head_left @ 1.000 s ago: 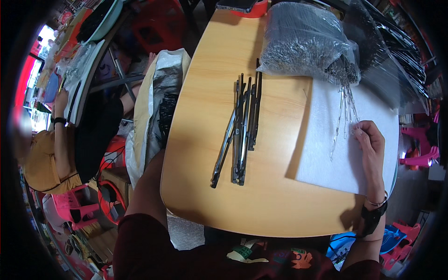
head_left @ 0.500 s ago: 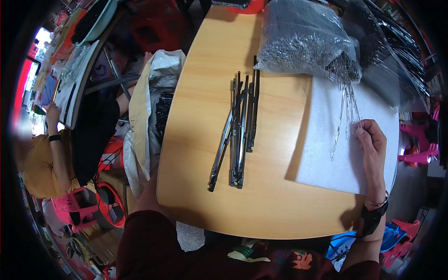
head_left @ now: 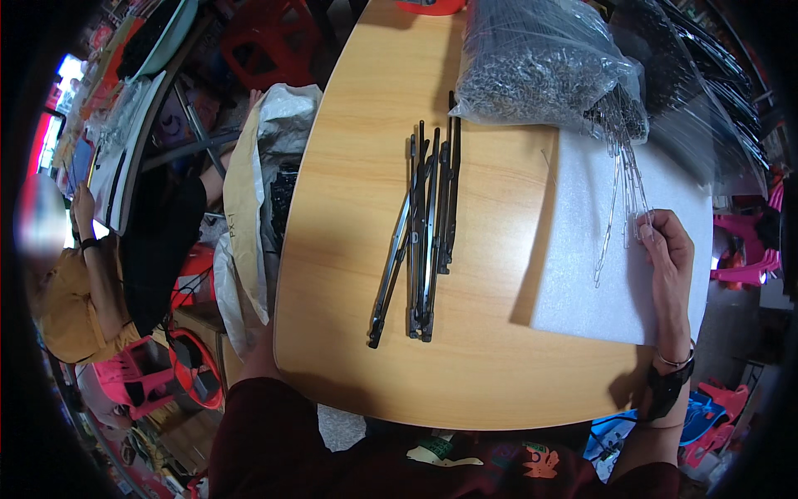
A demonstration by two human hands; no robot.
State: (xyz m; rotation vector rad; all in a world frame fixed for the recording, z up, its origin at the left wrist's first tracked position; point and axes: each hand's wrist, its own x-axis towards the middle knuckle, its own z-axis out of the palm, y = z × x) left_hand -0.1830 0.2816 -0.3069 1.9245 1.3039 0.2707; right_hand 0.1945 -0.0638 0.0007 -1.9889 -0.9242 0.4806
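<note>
Wooden table (head_left: 499,391) amid red stools (head_left: 274,37)

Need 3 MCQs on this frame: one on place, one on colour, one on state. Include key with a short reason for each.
1. Where does the bundle of dark metal strips lie?
A. on the white foam sheet
B. on the bare wooden table
C. on the floor

2. What colour is the sheet under the right hand?
A. white
B. blue
C. black

3. What is the right hand doing?
A. resting flat and empty
B. gripping the dark strips
C. fingertips on thin wire pieces

Key: B, wood shows all round the strips; A, the foam sheet is plainly white; C, the fingers meet the wires' ends on the sheet.
</note>
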